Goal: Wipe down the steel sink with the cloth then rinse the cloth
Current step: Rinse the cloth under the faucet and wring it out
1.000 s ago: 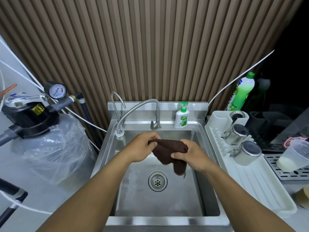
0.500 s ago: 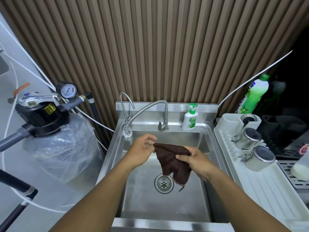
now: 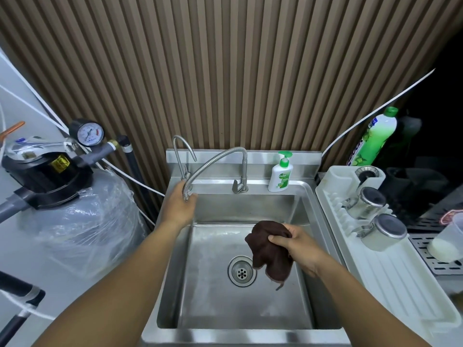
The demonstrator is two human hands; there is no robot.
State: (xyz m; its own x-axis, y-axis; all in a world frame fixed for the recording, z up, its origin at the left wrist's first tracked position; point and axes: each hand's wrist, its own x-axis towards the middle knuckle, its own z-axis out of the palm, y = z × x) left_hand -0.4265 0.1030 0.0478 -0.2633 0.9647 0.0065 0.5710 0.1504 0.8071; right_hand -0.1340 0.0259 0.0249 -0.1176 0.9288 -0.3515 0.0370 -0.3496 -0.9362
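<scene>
A dark brown cloth (image 3: 269,254) hangs bunched over the steel sink (image 3: 225,304), just right of the drain (image 3: 242,271). My right hand (image 3: 295,244) grips the cloth at its top. My left hand (image 3: 181,204) is at the sink's back left corner, fingers curled round the tip of the flexible steel faucet hose (image 3: 213,159). No water is running. A thinner second tap (image 3: 181,149) stands behind that hand.
A soap pump bottle (image 3: 281,175) sits on the sink's back ledge. To the right is a white drying rack (image 3: 390,266) with two steel cups (image 3: 370,204) and a green detergent bottle (image 3: 373,139). A plastic-wrapped tank (image 3: 82,221) with a pressure gauge (image 3: 89,133) stands left.
My left hand let go of the cloth and moved up-left to the faucet hose tip. My right hand now holds the cloth alone, shifted right of the drain.
</scene>
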